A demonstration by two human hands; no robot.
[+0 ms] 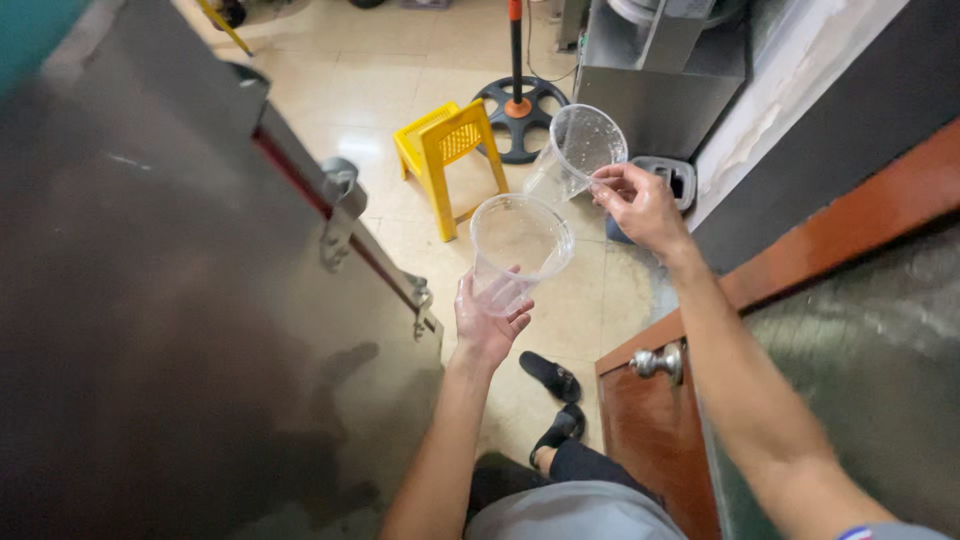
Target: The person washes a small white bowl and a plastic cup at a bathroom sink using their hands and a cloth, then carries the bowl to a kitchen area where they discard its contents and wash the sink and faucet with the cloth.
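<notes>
My left hand point(490, 325) grips the base of a clear plastic cup point(518, 245), its mouth tilted up toward me. My right hand point(640, 205) pinches the rim of a second clear plastic cup point(580, 150), held higher and to the right, tilted with its mouth facing me. The two cups are apart. Both look empty, with droplets on the walls.
A large stainless steel lid or door point(170, 300) with latches point(340, 215) fills the left. A wooden door with a round metal knob point(655, 362) is on the right. On the tiled floor stand a yellow plastic stool point(450, 150), a black fan base point(515, 115) and a metal cabinet point(660, 85). My sandalled feet point(555, 395) show below.
</notes>
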